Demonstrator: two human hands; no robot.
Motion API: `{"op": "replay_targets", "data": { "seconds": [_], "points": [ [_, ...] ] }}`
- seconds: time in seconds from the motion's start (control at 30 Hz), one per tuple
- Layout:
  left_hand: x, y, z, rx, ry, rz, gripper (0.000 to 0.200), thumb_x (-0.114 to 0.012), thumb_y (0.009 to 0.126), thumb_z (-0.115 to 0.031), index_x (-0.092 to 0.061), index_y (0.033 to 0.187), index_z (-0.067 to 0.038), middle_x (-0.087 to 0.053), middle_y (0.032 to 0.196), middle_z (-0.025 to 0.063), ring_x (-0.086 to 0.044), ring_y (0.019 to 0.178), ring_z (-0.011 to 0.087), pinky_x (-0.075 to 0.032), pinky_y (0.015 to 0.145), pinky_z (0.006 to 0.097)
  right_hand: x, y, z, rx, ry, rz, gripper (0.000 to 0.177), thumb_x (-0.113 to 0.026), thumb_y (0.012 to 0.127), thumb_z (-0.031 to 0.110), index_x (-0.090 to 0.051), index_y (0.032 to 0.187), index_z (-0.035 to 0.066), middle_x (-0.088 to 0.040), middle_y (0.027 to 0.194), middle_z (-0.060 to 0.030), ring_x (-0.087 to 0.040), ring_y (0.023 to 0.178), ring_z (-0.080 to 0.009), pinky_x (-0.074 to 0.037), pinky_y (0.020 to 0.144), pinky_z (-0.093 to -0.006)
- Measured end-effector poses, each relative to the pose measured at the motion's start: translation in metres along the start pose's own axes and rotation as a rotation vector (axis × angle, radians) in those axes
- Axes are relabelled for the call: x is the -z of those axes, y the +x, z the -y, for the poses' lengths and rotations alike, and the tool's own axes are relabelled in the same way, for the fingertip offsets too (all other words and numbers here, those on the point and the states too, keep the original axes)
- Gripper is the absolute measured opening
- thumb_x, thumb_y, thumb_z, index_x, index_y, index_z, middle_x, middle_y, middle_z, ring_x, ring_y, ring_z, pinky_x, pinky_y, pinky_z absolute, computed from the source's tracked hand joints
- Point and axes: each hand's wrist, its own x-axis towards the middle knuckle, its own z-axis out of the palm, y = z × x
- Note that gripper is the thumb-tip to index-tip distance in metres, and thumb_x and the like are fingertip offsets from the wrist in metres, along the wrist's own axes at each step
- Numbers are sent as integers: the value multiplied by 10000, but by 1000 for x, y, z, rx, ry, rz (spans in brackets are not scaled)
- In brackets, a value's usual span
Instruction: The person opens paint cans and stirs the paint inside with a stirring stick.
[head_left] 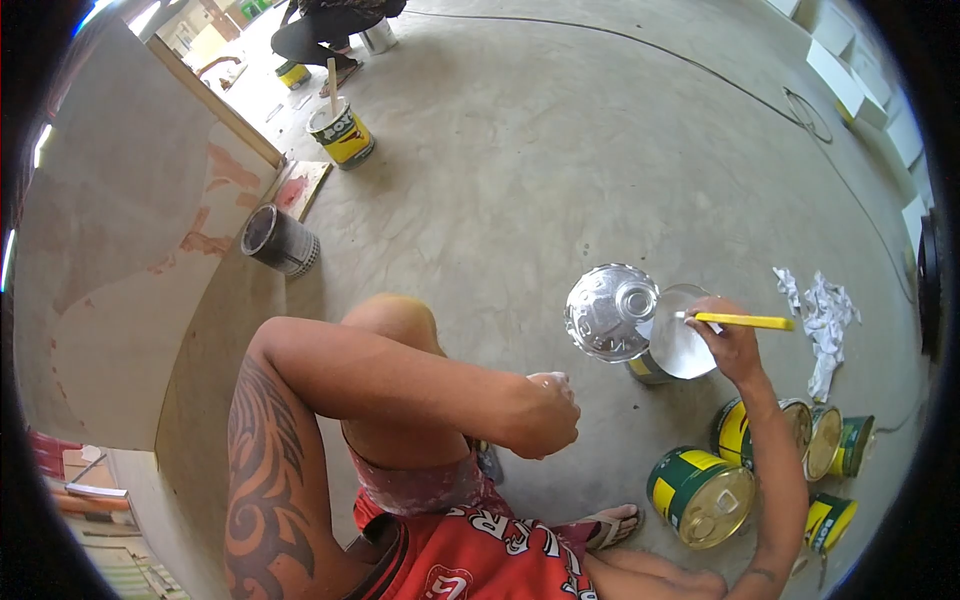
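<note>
My right hand is closed around a yellow-handled tool whose pale tip points left; its exact kind does not show. That hand is over an open can with white material at its top. Beside the opening, a shiny round lid-like piece with raised lettering overlaps the can's left side. My left hand is curled shut in front of my knee, with white smears on the fingers. Whether it grips anything is hidden.
Several green and yellow paint cans stand at right, below crumpled white rags. A dark can and a can with a stick stand near a patched panel. Another person crouches at the back. A cable crosses the floor.
</note>
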Motion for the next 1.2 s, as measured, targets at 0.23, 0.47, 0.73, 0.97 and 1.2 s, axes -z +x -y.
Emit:
{"op": "replay_targets", "data": {
  "seconds": [0.23,0.47,0.73,0.97,1.2],
  "points": [
    [-1,1,0,9,0,-17,348,-704,888,-407,-759,1089,-129,-740,1123,54,-686,1115,269,-485,980,424,33,7,11,-472,99,303,155,-773,860,70,-737,985,-14,-751,893,-122,-717,846,-206,-552,791,-363],
    [-6,4,1,-3,30,-26,325,-705,883,-391,-774,1065,-130,-752,1099,49,-704,1075,264,-513,931,419,7,3,-5,25,-120,-9,156,-796,852,68,-708,956,-8,-728,954,-99,-699,901,-250,-541,797,-365],
    [-8,4,3,-24,30,-74,315,-698,889,-376,-780,1060,-125,-759,1077,65,-712,1061,278,-533,914,436,31,4,0,-464,100,289,164,-786,856,111,-754,973,0,-743,819,-104,-709,801,-245,-559,774,-378],
    [-7,4,1,-18,35,-38,331,-697,893,-379,-776,1062,-106,-757,1086,72,-709,1072,285,-537,919,436,4,4,-3,59,-113,-6,152,-785,842,19,-712,975,8,-730,971,-106,-691,889,-257,-542,785,-374],
    [-7,3,2,-23,29,-51,327,-702,895,-395,-779,1052,-119,-760,1074,63,-713,1058,274,-552,892,429,23,-5,-4,-430,214,321,144,-780,872,55,-725,1000,21,-747,953,-75,-695,873,-204,-548,823,-336]
  ]
}}
